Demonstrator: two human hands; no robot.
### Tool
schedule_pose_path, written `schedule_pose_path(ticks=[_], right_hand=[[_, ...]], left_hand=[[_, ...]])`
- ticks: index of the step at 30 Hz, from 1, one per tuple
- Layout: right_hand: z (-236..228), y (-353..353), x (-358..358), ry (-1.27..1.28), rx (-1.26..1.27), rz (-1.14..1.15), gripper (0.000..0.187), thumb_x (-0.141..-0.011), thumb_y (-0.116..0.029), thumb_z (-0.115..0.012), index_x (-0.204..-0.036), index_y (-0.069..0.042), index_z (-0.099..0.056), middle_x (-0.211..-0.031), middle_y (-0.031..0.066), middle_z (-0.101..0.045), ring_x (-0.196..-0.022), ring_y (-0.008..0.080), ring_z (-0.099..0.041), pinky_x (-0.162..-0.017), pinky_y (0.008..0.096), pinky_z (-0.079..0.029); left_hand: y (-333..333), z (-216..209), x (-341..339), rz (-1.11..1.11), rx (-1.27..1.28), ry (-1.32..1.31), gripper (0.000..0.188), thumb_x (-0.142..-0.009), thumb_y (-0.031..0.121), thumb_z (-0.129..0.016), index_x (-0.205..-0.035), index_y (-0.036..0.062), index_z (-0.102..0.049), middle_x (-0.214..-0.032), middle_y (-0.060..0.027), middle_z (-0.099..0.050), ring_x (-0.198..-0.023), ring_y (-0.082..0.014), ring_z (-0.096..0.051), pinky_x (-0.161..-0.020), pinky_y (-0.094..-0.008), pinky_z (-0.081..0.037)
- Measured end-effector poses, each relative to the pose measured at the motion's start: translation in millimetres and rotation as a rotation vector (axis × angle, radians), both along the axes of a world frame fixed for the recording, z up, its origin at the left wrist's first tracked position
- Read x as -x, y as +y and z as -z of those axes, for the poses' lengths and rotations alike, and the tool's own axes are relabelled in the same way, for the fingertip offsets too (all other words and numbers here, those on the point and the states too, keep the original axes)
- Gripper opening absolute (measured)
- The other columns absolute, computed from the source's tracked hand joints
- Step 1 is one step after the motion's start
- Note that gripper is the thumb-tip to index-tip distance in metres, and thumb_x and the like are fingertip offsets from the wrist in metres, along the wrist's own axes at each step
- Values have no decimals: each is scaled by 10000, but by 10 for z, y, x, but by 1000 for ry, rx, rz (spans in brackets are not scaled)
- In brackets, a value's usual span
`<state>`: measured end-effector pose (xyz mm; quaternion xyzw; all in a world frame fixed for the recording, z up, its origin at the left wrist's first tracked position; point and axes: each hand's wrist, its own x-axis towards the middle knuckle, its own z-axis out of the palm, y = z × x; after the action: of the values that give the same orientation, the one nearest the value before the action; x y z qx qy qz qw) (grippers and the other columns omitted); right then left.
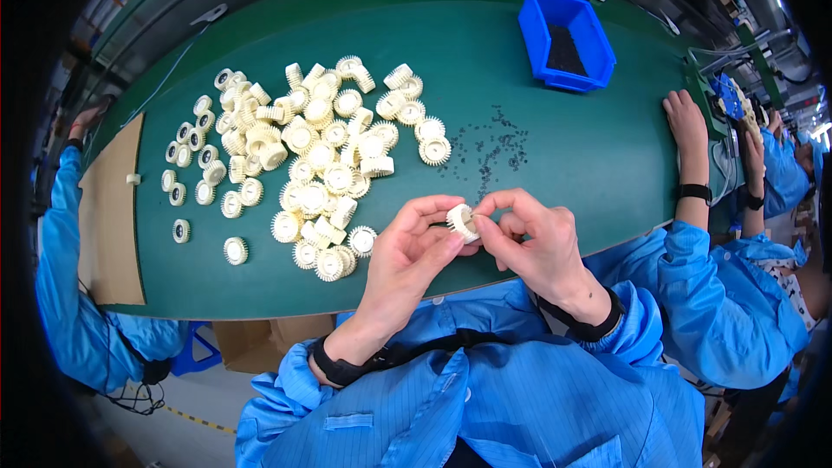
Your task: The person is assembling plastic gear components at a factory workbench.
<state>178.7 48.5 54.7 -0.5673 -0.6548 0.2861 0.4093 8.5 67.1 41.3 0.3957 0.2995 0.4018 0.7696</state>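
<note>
Near the table's front edge, my left hand (404, 253) grips a cream-white toothed plastic wheel (460, 220) between thumb and fingers. My right hand (544, 248) meets it from the other side, thumb and forefinger pinched together at the wheel's face. Whatever small piece those fingertips may hold is hidden. Left of my hands lies a big heap of similar toothed wheels (319, 154). Several at its left side, such as one wheel (180, 230), have dark centres. Tiny black parts (498, 146) are scattered on the table beyond my hands.
A blue plastic bin (565, 45) with more black bits stands at the back right of the green table (416, 43). Cardboard (117, 208) lies at the left end. Co-workers in blue sit on both sides; one person's hand (686, 124) rests at the right edge.
</note>
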Motion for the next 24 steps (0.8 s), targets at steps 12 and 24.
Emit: schedule_pose_path(ticks=[12,24], right_hand=[[-111,7,-56,217,321,-44,97,-840,-90,-666,-912,-39,-626,-481,-11,-547,-423,31,-511,-387,206,-345],[-50,4,5,-372,-208,-127,124,-803,-65,-684,-870,-47,-581,-584,53,-612,-484,134,-605,-440,271,-439]], left_hand=[[-15,30,28,6,-11,-20,356,-916,90,-573,-1233,-14,-451,-1151,-122,-571,-1040,-173,-580,-907,-321,-495],[-12,17,43,12,-189,110,415,-919,9,-527,-1319,-35,-424,-1212,-124,-562,-1097,-148,-555,-954,-275,-437]])
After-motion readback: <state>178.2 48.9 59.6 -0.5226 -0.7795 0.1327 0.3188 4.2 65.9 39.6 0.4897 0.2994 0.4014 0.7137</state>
